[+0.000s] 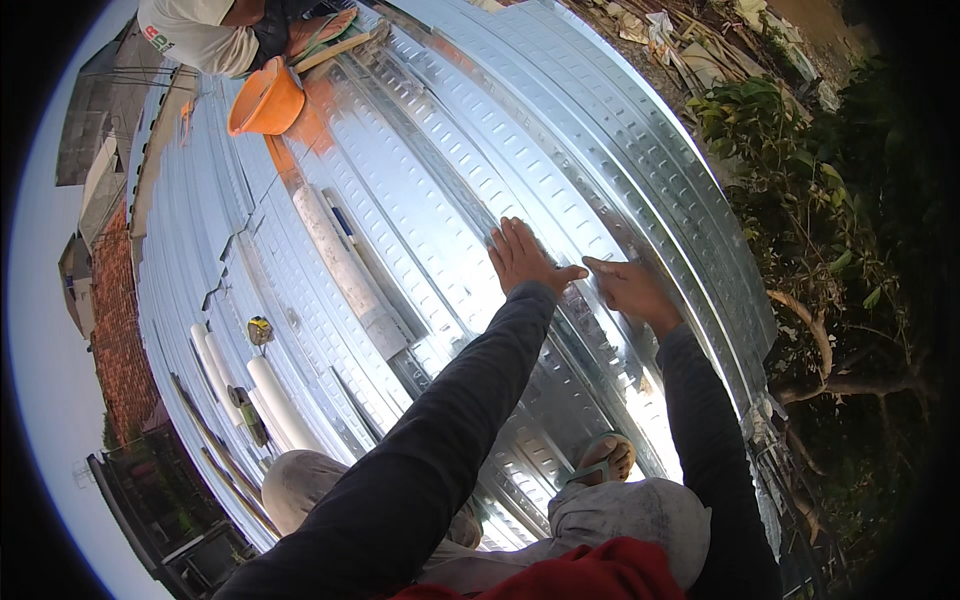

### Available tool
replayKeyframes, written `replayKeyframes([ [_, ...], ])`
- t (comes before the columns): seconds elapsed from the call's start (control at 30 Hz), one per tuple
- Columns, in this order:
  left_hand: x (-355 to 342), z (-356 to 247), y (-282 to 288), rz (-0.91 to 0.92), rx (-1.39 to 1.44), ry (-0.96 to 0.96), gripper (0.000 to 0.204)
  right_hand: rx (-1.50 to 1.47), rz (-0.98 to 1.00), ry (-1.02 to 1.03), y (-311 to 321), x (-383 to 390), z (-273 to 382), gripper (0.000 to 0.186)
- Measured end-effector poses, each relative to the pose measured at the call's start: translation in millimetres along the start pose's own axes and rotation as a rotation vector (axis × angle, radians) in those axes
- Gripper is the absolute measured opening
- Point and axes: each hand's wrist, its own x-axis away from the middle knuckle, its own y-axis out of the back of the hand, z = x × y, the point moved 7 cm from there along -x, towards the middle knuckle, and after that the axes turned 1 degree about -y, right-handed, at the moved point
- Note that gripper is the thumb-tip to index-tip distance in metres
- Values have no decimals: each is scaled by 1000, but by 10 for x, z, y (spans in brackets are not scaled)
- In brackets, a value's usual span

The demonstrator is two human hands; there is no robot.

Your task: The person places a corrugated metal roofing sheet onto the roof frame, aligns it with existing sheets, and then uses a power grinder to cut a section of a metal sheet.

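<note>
Your left hand (522, 256) lies flat and open on the metal sheet (440, 170), fingers spread, holding nothing. Your right hand (630, 288) is just beside it, fingers curled down against the same sheet near a rib; I cannot tell if it pinches anything small. The sheet is under both hands, and its long ribs run away from you, up toward the top of the view. Your left hand reaches a bit farther up than your right. Going left to right: three white pipes (278, 400) lie low on the left, one more long pipe (345, 270) lies along the ribs, then your two hands. Far up sits one orange bucket (266, 100) beside another person (200, 35).
</note>
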Motion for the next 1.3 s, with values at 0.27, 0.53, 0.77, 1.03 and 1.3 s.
replayKeyframes([
  [0.27, 1, -57, 70, 54, -4, 29, 138, -14, 28, 24, -108, -254, 240, 45],
  [0.53, -26, -51, 6, 50, -58, 10, 139, 105, 31, 63, -111, -156, 165, 50],
  [0.77, -32, -46, -9, 53, -66, 5, 142, 65, -27, 23, -40, 155, -27, 52],
  [1.03, 4, -154, 73, 66, -11, -3, 131, 507, -422, 316, 204, 583, -128, 45],
  [1.3, -17, -139, 17, 7, 153, 166, 101, 934, -895, 52, 1040, 1241, 265, 93],
])
